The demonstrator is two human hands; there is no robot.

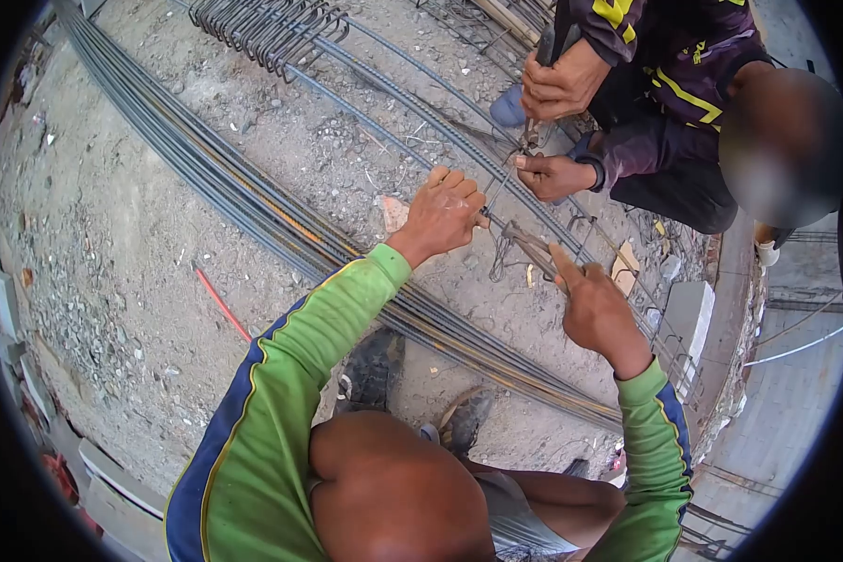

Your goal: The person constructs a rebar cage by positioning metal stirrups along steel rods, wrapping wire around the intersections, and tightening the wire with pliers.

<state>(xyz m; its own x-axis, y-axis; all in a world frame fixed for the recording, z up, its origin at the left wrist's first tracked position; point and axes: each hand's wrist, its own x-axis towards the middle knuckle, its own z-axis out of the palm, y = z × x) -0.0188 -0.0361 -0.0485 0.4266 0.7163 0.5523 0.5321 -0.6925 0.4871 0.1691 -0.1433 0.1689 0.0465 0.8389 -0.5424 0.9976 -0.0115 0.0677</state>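
Observation:
My left hand (443, 212) is closed around a thin steel rebar (380, 131) in front of me; its fingertips are partly hidden. In my right hand (596, 307) is a pair of pincers (531, 247), its jaws at the bar just right of my left hand. A small bunch of tie wire (500, 258) hangs below the jaws. Across from me, a co-worker's upper hand (564, 82) grips another pair of pincers (531, 134), and that person's lower hand (554, 177) is at the same set of bars.
Bent steel stirrups (270, 33) are bunched on the bars at the upper left. A long bundle of rebar (253, 201) crosses the gravelly ground between my feet and the work. A red tube (221, 302) lies at left. Concrete blocks (688, 323) stand near the right edge.

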